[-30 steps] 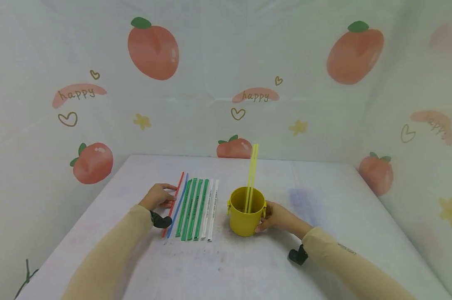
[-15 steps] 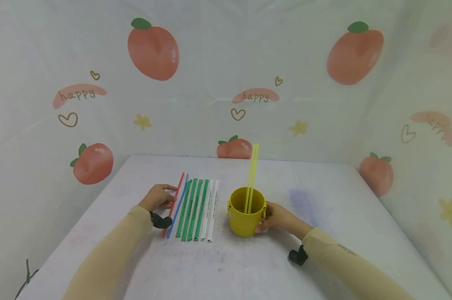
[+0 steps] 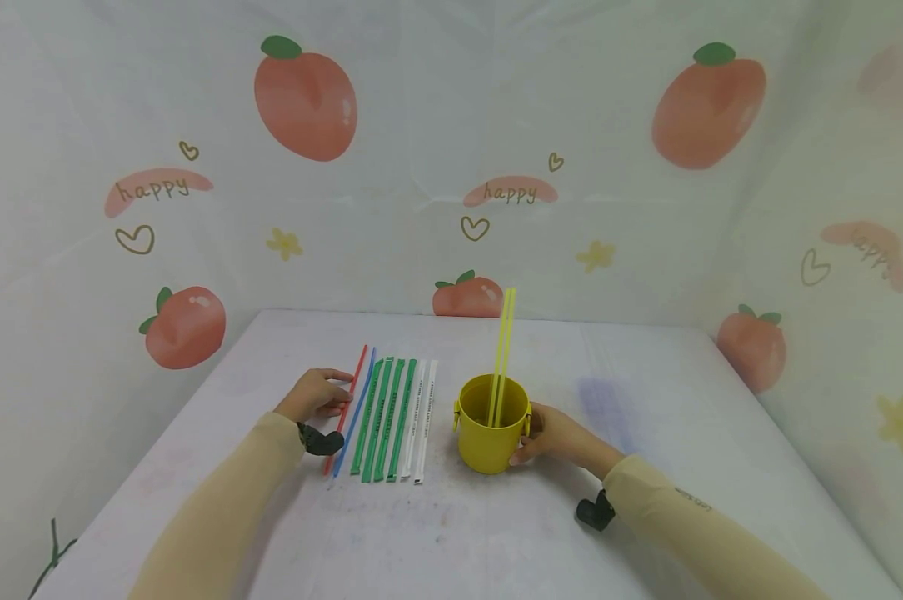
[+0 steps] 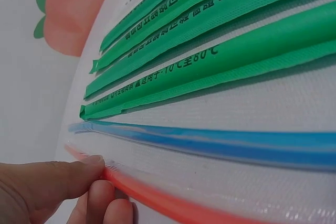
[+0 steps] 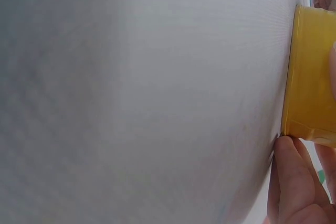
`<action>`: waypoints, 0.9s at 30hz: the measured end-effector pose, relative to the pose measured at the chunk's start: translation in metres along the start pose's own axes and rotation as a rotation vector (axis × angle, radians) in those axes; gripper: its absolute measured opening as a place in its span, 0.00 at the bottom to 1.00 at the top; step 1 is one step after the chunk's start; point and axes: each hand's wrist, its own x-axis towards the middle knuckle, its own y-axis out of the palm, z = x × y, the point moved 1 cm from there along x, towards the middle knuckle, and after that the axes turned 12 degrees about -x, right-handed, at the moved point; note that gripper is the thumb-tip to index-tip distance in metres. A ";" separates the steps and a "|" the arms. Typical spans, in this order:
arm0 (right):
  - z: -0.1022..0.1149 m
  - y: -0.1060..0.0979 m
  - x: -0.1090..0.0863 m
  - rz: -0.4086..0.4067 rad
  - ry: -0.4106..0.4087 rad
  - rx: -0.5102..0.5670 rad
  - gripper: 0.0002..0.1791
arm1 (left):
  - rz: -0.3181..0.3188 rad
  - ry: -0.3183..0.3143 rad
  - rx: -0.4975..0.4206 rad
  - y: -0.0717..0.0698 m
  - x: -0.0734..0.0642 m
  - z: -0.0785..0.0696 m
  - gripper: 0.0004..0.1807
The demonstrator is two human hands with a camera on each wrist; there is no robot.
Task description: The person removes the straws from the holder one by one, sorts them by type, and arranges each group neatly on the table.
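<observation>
A red straw [image 3: 357, 375] in a clear wrapper lies leftmost in a row on the table. My left hand [image 3: 318, 394] pinches it near its middle; in the left wrist view the thumb [image 4: 79, 174] covers part of it, with the other fingers curled below. Just right of it lies a blue straw [image 3: 359, 406]. At the row's right stands a small yellow bucket [image 3: 489, 448], upright, holding two yellow straws [image 3: 506, 333] that lean slightly right. My right hand [image 3: 556, 433] grips the bucket's right side, thumb towards the front; the right wrist view shows fingers [image 5: 294, 177] at its base.
Several green paper-wrapped straws [image 3: 388, 417] and two white wrapped straws [image 3: 424, 421] lie side by side between the blue straw and the bucket. The white-covered table [image 3: 451, 550] meets a printed cloth backdrop [image 3: 406, 242] behind and at the sides.
</observation>
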 end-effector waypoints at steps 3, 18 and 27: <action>0.000 0.000 0.000 -0.003 0.003 -0.007 0.39 | 0.005 0.005 -0.006 0.000 -0.001 0.000 0.26; 0.000 0.000 0.000 0.002 0.003 -0.011 0.36 | 0.024 0.033 -0.046 -0.003 0.001 0.001 0.25; -0.001 0.000 0.001 -0.001 -0.008 -0.012 0.37 | 0.070 0.085 -0.077 -0.009 -0.008 -0.008 0.26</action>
